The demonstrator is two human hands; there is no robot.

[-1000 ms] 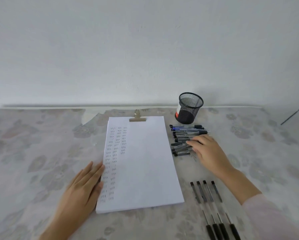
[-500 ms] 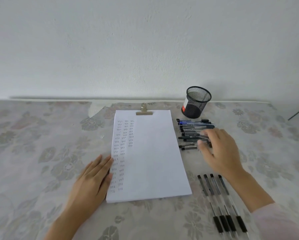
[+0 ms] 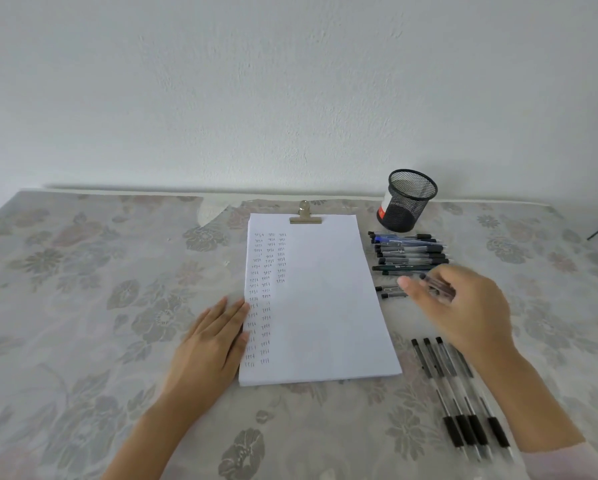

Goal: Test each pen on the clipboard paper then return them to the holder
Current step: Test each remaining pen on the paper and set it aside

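the right hand (image 3: 463, 308) hangs just over the bench (image 3: 82, 306), its fingers curled round a clear-barrelled pen (image 3: 437, 288) with dark ends. the grip is blurred, so exactly how the fingers sit on it cannot be told. the held pen is at the near end of a row of dark and blue pens (image 3: 408, 252) lying side by side just right of the white sheet of paper (image 3: 320, 306). the sheet sits under a brass-coloured clip (image 3: 305, 217) and carries columns of small pen marks down its left part. the left hand (image 3: 216, 339) lies flat with straight fingers, fingertips touching the sheet's left edge. the black wire-mesh holder (image 3: 410, 202) stands upright beyond the row, near the wall. four clear pens with black grips (image 3: 463, 407) lie together near the right forearm. a pale flowered cloth covers the bench.
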